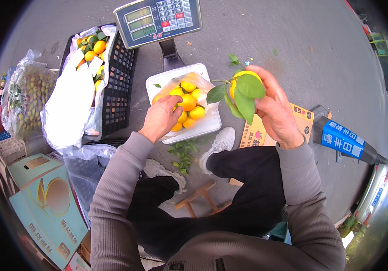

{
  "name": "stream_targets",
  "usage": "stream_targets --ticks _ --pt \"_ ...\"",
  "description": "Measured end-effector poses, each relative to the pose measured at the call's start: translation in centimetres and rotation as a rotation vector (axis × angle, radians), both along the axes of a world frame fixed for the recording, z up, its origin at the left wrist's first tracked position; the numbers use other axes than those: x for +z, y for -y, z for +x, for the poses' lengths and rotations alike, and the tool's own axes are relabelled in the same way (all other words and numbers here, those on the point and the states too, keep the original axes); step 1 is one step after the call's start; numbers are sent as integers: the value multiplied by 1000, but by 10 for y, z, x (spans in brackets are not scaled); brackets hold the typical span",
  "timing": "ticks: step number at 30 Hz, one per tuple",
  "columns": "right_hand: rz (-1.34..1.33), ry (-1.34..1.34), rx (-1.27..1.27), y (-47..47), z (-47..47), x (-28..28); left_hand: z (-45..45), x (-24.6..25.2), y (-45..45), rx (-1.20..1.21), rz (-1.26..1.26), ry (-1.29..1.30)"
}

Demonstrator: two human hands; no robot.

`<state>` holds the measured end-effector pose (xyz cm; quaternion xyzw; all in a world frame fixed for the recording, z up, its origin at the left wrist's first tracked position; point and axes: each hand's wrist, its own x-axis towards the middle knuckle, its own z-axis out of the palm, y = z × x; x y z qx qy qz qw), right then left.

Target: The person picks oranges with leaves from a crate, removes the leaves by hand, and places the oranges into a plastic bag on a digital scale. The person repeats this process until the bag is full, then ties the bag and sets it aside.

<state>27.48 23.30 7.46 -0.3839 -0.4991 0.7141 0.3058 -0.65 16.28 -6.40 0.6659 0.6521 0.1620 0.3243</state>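
Between the fingers of my right hand [275, 108] is an orange [245, 79] with a stem and several green leaves, raised to the right of the scale. My left hand [162, 114] reaches over a clear plastic bag [207, 93] of oranges [188, 102], its thumb and fingertips at the fruit; whether it grips one I cannot tell. The bag lies on the white metal pan [212, 123] of a digital scale. Behind the pan stands the scale's display and keypad [158, 20], tilted towards me.
At left, a black plastic crate [117, 81] holds leafy oranges and white plastic. Beyond it is a bag of small green fruit [27, 98]. Cartons [44, 203] stand lower left. Cut leaves [184, 155] lie by my shoes; a cardboard box [297, 118] and a blue-labelled traffic cone [343, 140] are at right.
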Motion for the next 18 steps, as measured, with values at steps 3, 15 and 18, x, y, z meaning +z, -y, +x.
stream_targets --ticks 3,15,18 --pt "-17 -9 61 8 -24 0 -9 60 24 166 -57 435" --pt "222 174 538 112 -78 8 -22 113 141 596 -341 1196" --pt "252 276 576 111 -80 6 -55 106 154 769 -256 1089"
